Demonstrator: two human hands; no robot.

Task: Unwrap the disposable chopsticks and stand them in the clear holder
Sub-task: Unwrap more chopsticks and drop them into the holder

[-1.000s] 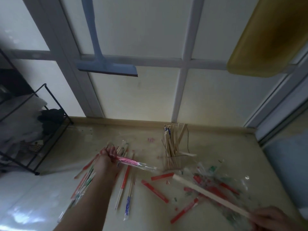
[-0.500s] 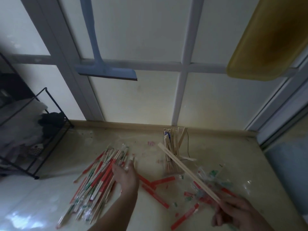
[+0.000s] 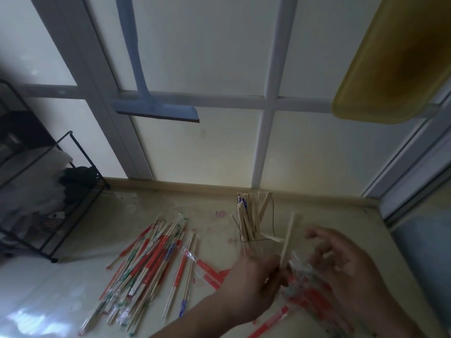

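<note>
Beige counter [image 3: 151, 215]: wrapped chopsticks [image 3: 146, 259], clear holder [image 3: 256, 230], torn wrappers [image 3: 212, 274].

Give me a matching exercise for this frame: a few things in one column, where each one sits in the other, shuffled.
Things:
1. wrapped chopsticks
2. bare chopstick pair
3. clear holder
4. empty wrappers

Places:
A. under the right hand
B. heaped on the counter's left
C. held near the left hand
D. near the back ledge, sticks standing in it

Pairs: 1-B, 2-C, 3-D, 4-A
</note>
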